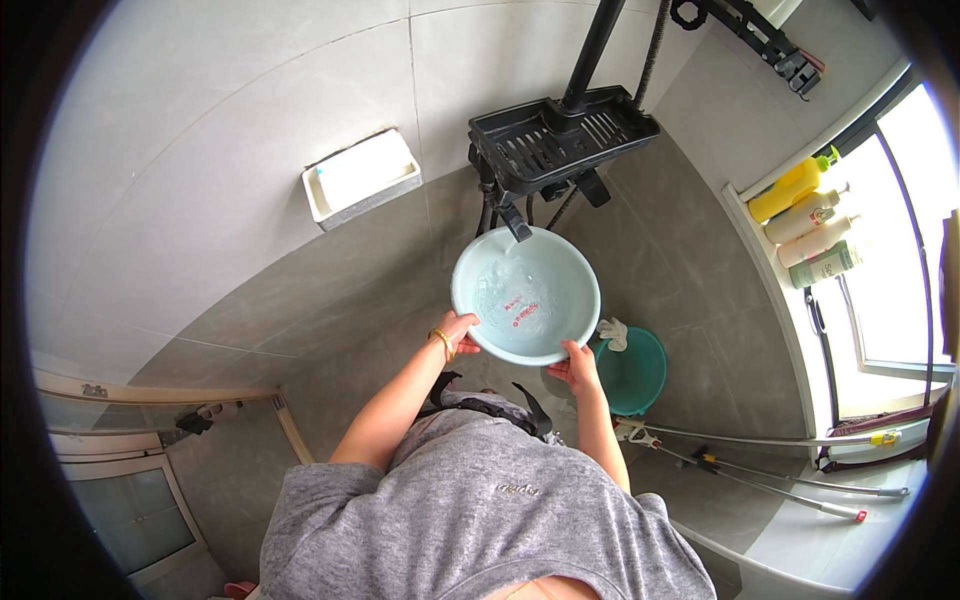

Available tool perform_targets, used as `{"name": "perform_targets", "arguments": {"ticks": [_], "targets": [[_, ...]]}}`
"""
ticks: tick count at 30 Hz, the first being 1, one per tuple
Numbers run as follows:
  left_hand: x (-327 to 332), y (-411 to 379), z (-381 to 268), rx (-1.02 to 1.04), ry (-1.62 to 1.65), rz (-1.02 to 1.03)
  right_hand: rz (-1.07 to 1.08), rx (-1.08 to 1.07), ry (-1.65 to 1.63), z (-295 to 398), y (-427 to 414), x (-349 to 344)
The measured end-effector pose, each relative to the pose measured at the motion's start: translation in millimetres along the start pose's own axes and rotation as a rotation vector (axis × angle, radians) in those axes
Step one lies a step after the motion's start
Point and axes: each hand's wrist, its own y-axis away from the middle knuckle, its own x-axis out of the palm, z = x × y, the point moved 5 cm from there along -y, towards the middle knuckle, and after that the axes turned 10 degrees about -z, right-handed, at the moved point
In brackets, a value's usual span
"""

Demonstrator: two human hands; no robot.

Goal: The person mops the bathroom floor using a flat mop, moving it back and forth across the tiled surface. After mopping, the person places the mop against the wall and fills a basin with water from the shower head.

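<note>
A pale blue plastic basin (480, 262) is held up in front of me beneath a black faucet spout (516, 223). Water runs from the spout into it, and the water inside looks rippled. Red writing shows on the basin's bottom. My left hand (457, 331) grips the rim at the near left, thumb on top and fingers underneath. On the near right, my right hand (576, 367) holds the rim the same way. A gold bracelet (442, 343) circles my left wrist.
A black shower shelf (525, 154) juts above the basin. Right of it stands a teal bucket (637, 375) with a whitish glove (613, 334) over its rim. Mop poles (765, 436) lean at the right. Bottles (795, 187) line the windowsill. A wall niche (367, 180) is at left.
</note>
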Motion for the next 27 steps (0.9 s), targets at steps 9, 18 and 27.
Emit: {"name": "perform_targets", "arguments": {"ticks": [9, 18, 27], "targets": [[0.0, -0.3, 0.7, -0.008, -0.018, -0.004, 0.014, -0.003, 0.027, 0.5, 3.2, 1.7], [-0.7, -0.5, 1.4, -0.007, -0.012, -0.002, 0.011, -0.004, -0.012, -0.1, 2.5, 1.3], [-0.4, -0.2, 0.5, 0.000, -0.006, -0.004, 0.011, -0.009, -0.001, 0.0, -0.4, -0.5]]}}
